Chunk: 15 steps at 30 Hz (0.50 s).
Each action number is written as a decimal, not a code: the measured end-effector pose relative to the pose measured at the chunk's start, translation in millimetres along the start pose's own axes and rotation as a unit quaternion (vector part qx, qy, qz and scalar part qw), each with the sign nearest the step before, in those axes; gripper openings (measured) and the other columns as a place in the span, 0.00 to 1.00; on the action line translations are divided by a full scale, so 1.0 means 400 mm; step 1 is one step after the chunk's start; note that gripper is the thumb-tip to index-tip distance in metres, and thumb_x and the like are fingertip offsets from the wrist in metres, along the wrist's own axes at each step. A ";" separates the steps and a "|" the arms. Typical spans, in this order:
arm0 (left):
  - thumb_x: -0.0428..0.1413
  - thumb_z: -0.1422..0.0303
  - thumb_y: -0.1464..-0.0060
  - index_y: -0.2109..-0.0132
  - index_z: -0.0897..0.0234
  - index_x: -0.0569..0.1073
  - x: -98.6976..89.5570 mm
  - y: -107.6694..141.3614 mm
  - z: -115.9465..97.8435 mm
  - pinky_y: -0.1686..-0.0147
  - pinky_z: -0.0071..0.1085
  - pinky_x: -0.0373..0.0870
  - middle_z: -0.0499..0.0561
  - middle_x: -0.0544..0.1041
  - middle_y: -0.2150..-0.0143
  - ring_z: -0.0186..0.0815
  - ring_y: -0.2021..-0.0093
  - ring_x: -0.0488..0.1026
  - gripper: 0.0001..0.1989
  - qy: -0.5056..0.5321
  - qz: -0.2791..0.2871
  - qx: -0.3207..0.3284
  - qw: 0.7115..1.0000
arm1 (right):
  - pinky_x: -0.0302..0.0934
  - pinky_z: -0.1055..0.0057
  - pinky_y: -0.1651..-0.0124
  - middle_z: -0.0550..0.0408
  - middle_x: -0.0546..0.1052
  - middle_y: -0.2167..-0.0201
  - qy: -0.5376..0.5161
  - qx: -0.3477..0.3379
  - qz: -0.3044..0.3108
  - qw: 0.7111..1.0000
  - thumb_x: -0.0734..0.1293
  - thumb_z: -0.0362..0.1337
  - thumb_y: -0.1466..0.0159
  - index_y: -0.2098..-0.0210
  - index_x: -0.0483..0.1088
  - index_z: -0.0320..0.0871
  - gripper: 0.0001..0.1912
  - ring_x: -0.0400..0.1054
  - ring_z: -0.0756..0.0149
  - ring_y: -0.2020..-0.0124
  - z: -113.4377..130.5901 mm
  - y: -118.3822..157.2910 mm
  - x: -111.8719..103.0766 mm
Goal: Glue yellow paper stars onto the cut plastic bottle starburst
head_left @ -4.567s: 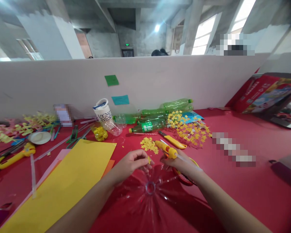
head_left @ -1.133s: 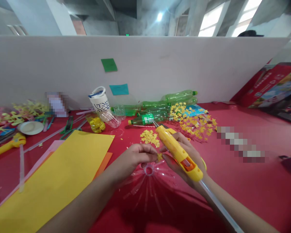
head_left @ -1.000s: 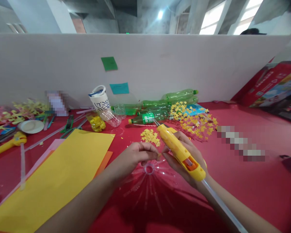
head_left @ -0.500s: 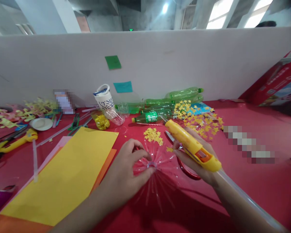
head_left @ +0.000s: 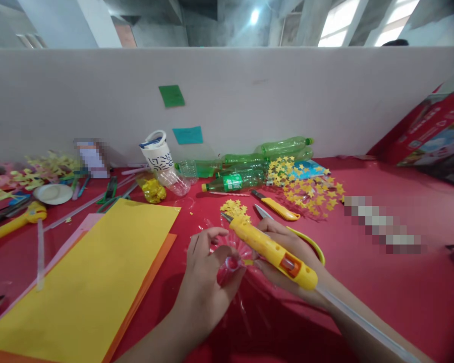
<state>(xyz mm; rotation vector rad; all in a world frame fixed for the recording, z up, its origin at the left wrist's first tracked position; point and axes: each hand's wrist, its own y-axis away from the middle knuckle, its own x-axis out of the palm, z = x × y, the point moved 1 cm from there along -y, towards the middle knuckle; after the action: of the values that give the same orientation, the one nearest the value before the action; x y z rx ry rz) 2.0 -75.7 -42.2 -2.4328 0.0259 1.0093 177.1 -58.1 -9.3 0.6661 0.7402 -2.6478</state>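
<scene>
My left hand [head_left: 208,272] has its fingers curled round the neck of a clear plastic bottle piece [head_left: 232,263], whose cut strips fan out over the red table. In my right hand [head_left: 287,252] is a yellow glue gun [head_left: 272,247], its nozzle pointing up and left. A small yellow star [head_left: 248,262] is at the fingertips of that same hand, close to the bottle neck. Behind the nozzle lies a pile of yellow stars [head_left: 234,207]. Scissors [head_left: 263,211] lie partly hidden beneath my right hand.
Yellow paper [head_left: 87,282] lies on the left, with a second glue gun [head_left: 17,222] beyond it. Green bottles [head_left: 249,176], a white cup [head_left: 157,154] and a star-covered piece [head_left: 310,189] stand or lie at the back. A yellow cutter [head_left: 280,207] is behind the scissors.
My right hand and the glue gun have moved left and closer to my left hand, uncovering the cutter. The bottle neck has tilted toward me, and the star is now beside it.
</scene>
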 end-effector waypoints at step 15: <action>0.63 0.72 0.58 0.72 0.56 0.73 0.018 -0.006 -0.015 0.55 0.43 0.70 0.49 0.70 0.57 0.43 0.54 0.70 0.07 0.196 -0.014 -0.170 0.966 | 0.60 0.73 0.71 0.57 0.67 0.70 0.024 -0.006 0.019 1.000 0.65 0.22 0.50 0.74 0.64 0.44 0.11 0.65 0.68 0.70 -0.021 0.012 0.027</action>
<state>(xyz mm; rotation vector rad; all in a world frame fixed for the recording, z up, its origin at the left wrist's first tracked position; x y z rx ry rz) 11.6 -74.9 -42.4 -2.9037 -0.0508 0.5364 172.8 -59.3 -23.2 0.7367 0.7480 -2.5994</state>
